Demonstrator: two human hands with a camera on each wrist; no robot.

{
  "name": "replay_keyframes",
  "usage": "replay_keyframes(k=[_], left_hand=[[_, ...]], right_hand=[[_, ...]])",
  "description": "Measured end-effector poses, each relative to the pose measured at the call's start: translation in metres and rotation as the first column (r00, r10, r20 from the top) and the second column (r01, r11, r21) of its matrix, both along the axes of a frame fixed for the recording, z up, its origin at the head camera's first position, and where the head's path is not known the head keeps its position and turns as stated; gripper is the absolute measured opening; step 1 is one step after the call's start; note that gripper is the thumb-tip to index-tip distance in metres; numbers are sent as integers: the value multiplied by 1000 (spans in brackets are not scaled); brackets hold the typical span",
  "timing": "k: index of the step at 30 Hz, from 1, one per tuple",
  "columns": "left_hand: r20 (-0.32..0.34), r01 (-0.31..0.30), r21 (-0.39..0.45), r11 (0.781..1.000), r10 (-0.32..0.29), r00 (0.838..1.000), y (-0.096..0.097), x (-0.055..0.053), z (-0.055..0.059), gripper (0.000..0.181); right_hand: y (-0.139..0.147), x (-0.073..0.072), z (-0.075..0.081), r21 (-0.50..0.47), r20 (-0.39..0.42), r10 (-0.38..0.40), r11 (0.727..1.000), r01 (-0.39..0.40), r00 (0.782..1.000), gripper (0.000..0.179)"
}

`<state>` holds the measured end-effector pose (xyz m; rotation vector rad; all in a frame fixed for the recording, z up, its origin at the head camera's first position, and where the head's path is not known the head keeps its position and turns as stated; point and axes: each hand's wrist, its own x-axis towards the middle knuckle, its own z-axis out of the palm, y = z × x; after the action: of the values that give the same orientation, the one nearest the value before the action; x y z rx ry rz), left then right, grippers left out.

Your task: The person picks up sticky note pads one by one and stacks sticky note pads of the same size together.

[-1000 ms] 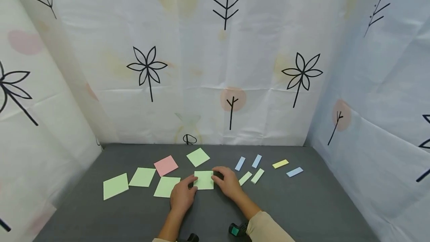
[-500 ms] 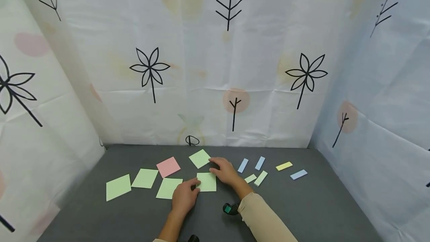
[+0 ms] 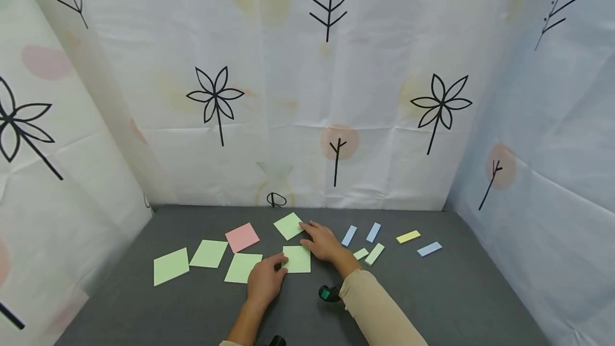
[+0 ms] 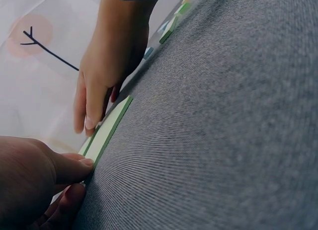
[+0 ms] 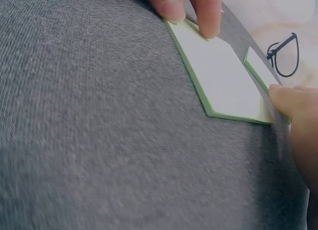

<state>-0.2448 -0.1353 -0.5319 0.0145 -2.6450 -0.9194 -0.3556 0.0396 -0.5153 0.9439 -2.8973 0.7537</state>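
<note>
My left hand [image 3: 266, 281] rests with thumb and a fingertip at the left edge of a green square sticky note pad [image 3: 298, 260]. In the right wrist view that pad [image 5: 221, 78] lies flat, with two fingertips on its edge. My right hand [image 3: 323, 242] reaches over its far right corner. One finger of it touches the right corner of another green pad [image 3: 286, 225] farther back; its thumb is by the nearer pad. In the left wrist view the right hand [image 4: 112, 56] points down, fingers fairly straight, over the pads.
Left of the hands lie a pink pad [image 3: 242, 237] and green pads [image 3: 171, 266]. At the right are small blue strips [image 3: 373, 232], green strips [image 3: 374, 254] and a yellow strip [image 3: 408, 236]. All lie on a grey table [image 3: 158, 316] before a patterned cloth wall [image 3: 288, 68].
My right hand has left the right edge of the middle green pad and moved forward to the farther green pad. The left hand stays at the middle pad's left edge.
</note>
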Motion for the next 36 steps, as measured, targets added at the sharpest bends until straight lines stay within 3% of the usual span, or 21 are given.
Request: replay_keyframes(k=[12, 25, 36], left_hand=[[-24, -20, -3, 1000, 19, 1000, 0, 1, -2, 23], [3, -10, 1, 1000, 10, 1000, 0, 1, -5, 24], [2, -14, -3, 1000, 14, 1000, -1, -1, -5, 24]], right_hand=[[28, -1, 1, 27, -22, -55, 998, 55, 998, 54], [55, 19, 11, 49, -75, -125, 990, 129, 989, 57], [57, 40, 13, -12, -81, -131, 991, 131, 988, 57]])
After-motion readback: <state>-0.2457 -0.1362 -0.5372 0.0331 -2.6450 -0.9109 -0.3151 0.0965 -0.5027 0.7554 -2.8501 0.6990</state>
